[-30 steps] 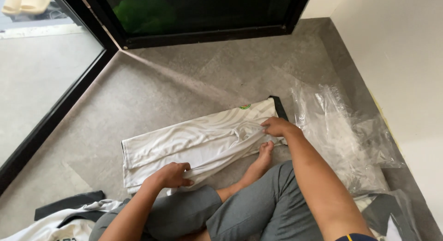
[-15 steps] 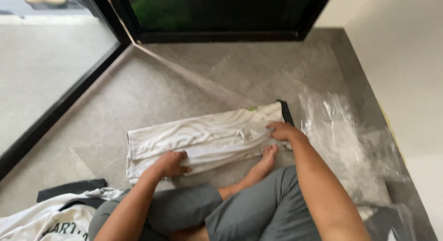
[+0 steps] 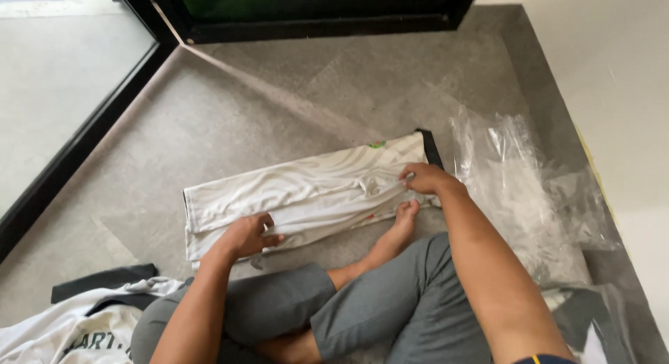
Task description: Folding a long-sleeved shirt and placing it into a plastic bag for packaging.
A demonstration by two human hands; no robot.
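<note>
White folded shirt (image 3: 300, 193) lies flat on grey floor (image 3: 230, 120), just beyond crossed legs. Left hand (image 3: 245, 236) grips near-left edge, fingers curled on cloth. Right hand (image 3: 422, 177) pinches right end, fingers closed on fabric. Clear plastic bags (image 3: 523, 190) lie right of shirt.

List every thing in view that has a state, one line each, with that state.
White striped fabric garment: folded into a long band, flat on the floor, wrinkled.
Left hand: gripping the garment's near edge.
Right hand: pinching the garment near its black-trimmed end.
Clear crinkled plastic bag: empty, lying crumpled on the floor.
White and black printed shirt: unfolded, heaped by the left knee.
Black-framed glass door: shut.
</note>
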